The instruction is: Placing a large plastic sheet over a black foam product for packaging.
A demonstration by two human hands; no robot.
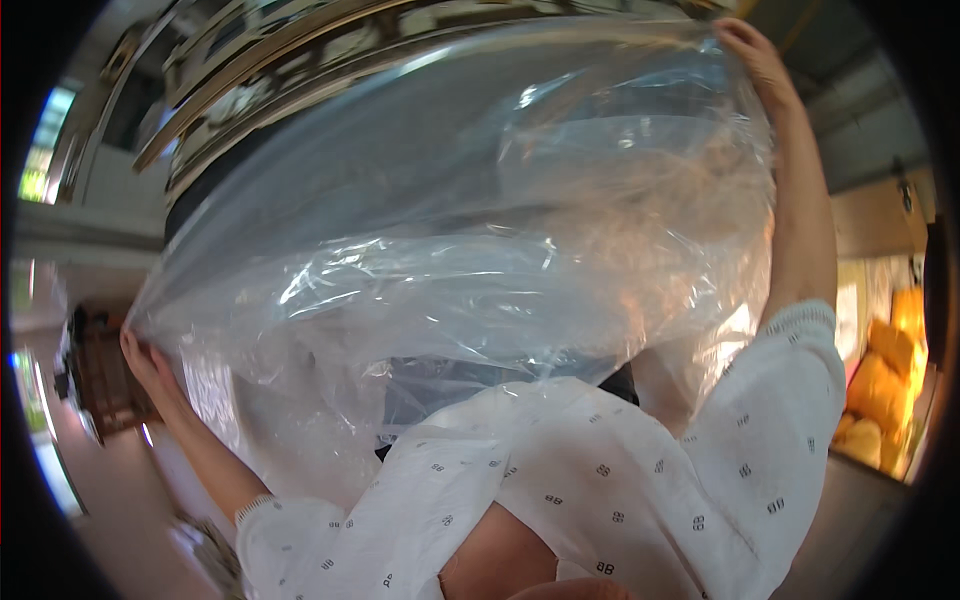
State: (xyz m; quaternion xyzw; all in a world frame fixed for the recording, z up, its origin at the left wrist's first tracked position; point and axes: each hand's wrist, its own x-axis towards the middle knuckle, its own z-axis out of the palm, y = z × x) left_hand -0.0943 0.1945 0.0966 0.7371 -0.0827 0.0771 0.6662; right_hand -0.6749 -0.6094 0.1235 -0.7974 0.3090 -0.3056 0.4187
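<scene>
A large sheet of clear plastic film (pixel 420 200) spreads wide across the view in front of me, wrinkled and shiny, hanging down toward my white patterned shirt. My left hand (pixel 145 360) grips its edge at the lower left, arm stretched out, fingers closed. At the upper right my right hand (pixel 755 55) is raised high and pinches the far top corner of the film. Between the two hands the upper edge is drawn in a long slanting line. Whether the film is a single layer or a bag I cannot tell.
Wooden slats or boards (pixel 270 75) form a rack behind the film at the upper left. A brown wooden piece of furniture (pixel 108 370) stands at the left. Yellow-orange bundles (pixel 885 375) are piled at the right. A dark blue surface (pixel 440 385) shows through the film below.
</scene>
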